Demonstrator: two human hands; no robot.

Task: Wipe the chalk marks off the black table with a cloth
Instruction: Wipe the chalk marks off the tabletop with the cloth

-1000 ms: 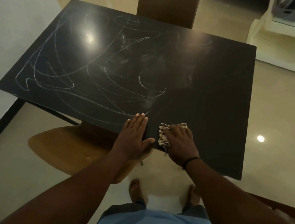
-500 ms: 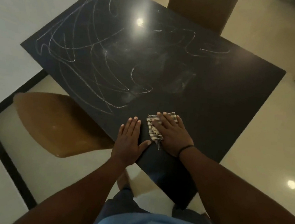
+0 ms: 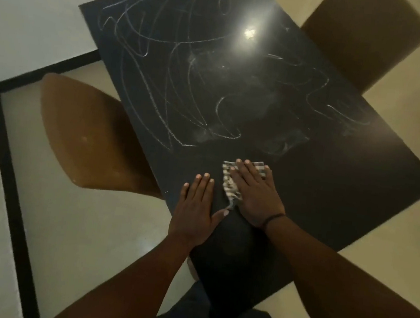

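**A:** What does my head camera show right now?

**B:** I look down on a black desk point(image 3: 344, 189), set at an angle, with one corner pointing towards me. Pale chalk marks point(image 3: 161, 74) loop and scribble over its far and left parts, and some smeared, cloudy patches sit near the middle. The near right part looks plain black. A bright light reflection point(image 3: 249, 32) glares on the far half.

**A:** Where is the cloth?

**B:** The cloth point(image 3: 229, 184), striped light and dark, lies flat on the desk near its near left edge, just short of the closest chalk lines. A frayed bit sticks out towards me.

**A:** And my hands?

**B:** My right hand point(image 3: 252, 190) lies palm down on the cloth with straight fingers spread, pressing it to the desk; it is not curled round it. A dark band point(image 3: 274, 218) circles that wrist. My left hand point(image 3: 195, 207) lies flat on the desk just left of the cloth, fingers straight and together, thumb out towards the cloth's frayed end.

**A:** Anything around the desk?

**B:** A brown chair point(image 3: 83, 131) stands at the left, its seat partly under the desk, and a darker brown chair point(image 3: 361, 35) at the far right. The floor point(image 3: 388, 257) is pale, with a black border strip point(image 3: 7, 162) at the left.
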